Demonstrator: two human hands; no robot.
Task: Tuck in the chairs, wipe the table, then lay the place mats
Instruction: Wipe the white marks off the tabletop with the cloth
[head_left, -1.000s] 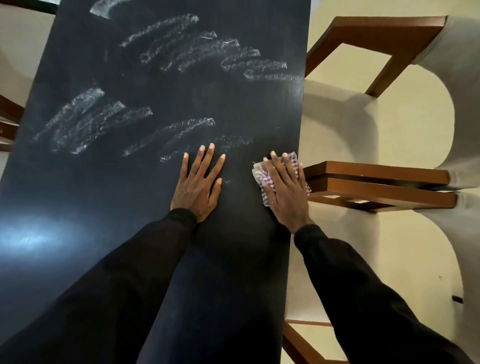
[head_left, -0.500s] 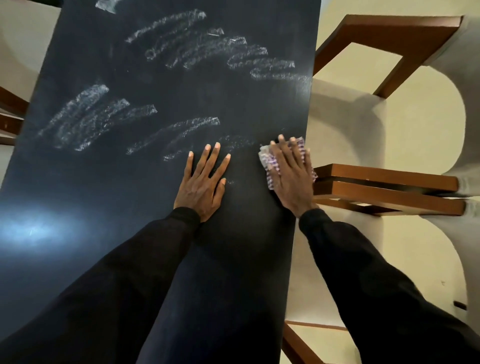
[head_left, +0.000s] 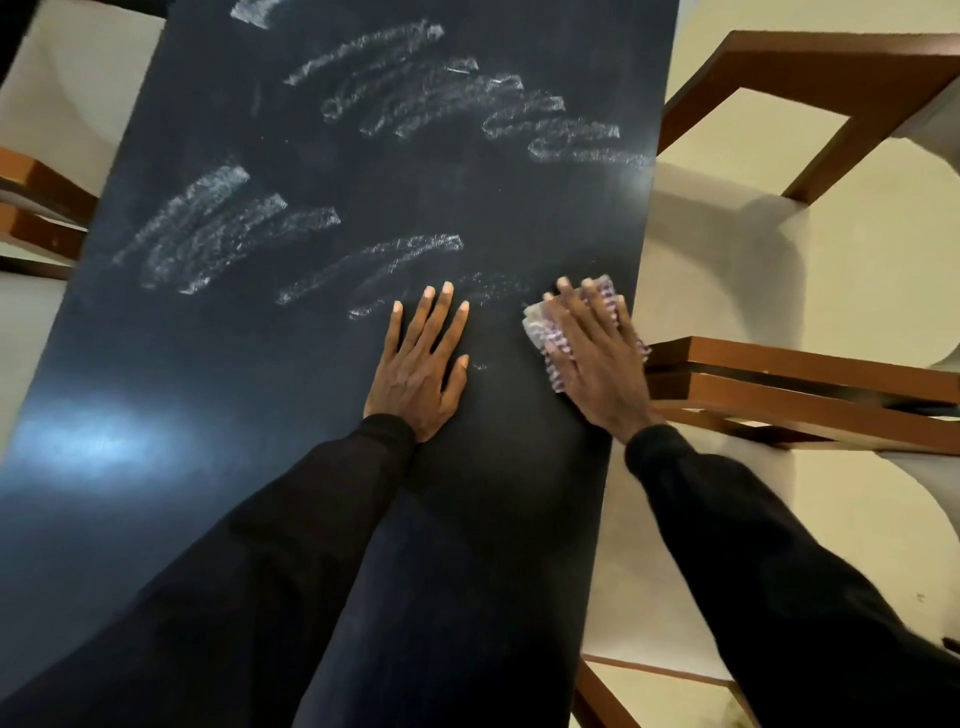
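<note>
- your left hand (head_left: 418, 364) lies flat on the dark table top (head_left: 234, 415), fingers straight and spread, holding nothing.
- your right hand (head_left: 597, 358) presses a checked cloth (head_left: 535, 325) flat against the table top near its right edge, fingers straight.
- white smears (head_left: 208, 228) mark the surface beyond both hands.
- wooden chair frames (head_left: 779, 364) sit just beside that right edge.

The person wears a long black top of soft cloth. The left black sleeve (head_left: 249, 561) comes in from 7 o'clock. The right black sleeve (head_left: 769, 571) comes in from 5 o'clock. Each sleeve ends snug at the wrist. The cloth looks plain, maybe knitted, but it is too dark to tell. The left hand (head_left: 415, 369) is bare with short nails. The right hand (head_left: 597, 364) is bare and blurry.
</note>
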